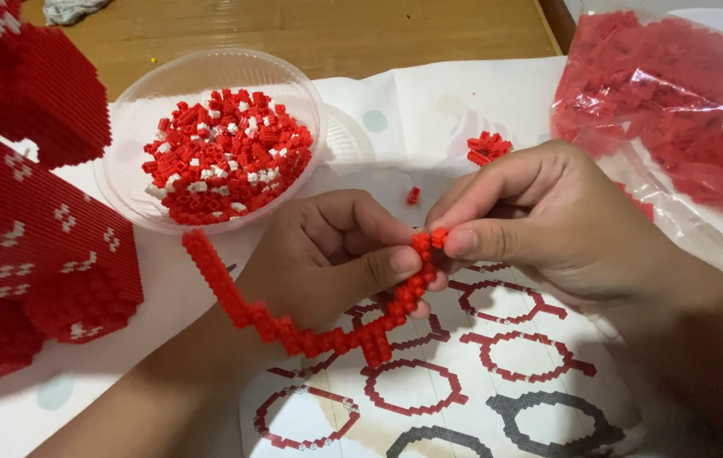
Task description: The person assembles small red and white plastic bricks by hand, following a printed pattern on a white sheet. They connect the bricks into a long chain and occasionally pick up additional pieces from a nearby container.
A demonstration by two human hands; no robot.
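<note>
The left hand (340, 250) pinches a curved strip of small red plastic building bricks (310, 326) between thumb and fingers, near the strip's upper end. The right hand (539, 225) closes thumb and forefinger on that end's tip, touching the left thumb. The strip's long tail sweeps out leftward below the left hand. Beyond the left knuckles sits a clear plastic bowl (124, 127) of loose red and white bricks. A printed sheet of ring-shaped outlines (463, 399) lies beneath both hands. A clear bag of red bricks (675, 93) lies behind the right hand; a large red brick model (30, 229) stands far left.
</note>
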